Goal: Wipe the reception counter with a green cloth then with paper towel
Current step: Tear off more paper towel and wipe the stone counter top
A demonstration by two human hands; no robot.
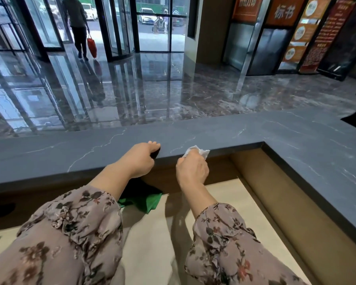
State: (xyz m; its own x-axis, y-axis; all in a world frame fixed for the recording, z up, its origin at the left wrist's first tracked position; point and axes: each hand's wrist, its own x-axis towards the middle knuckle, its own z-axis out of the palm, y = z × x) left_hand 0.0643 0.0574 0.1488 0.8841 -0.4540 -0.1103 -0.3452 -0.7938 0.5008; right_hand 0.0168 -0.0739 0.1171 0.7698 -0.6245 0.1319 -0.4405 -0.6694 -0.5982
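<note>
Head view over a dark grey, white-veined reception counter (214, 128) that runs across the frame and turns toward the viewer on the right. The left hand (141, 159) grips the counter's near edge, with fingertips (152, 143) lying on the top surface and the thumb curled beneath the lip. The right hand (192, 170), just beside it and apart from it, pinches a crumpled white paper towel (199, 151) against the same edge. The green cloth (144, 199) lies bunched on the beige lower desk (234, 194) below the counter, partly hidden by the left forearm. Both arms wear floral sleeves (70, 233). Beyond the counter, a polished marble floor (173, 89) leads to glass doors (119, 27), where a person (76, 21) carries a red bag (92, 47). Orange signboards (284, 11) stand at upper right.
</note>
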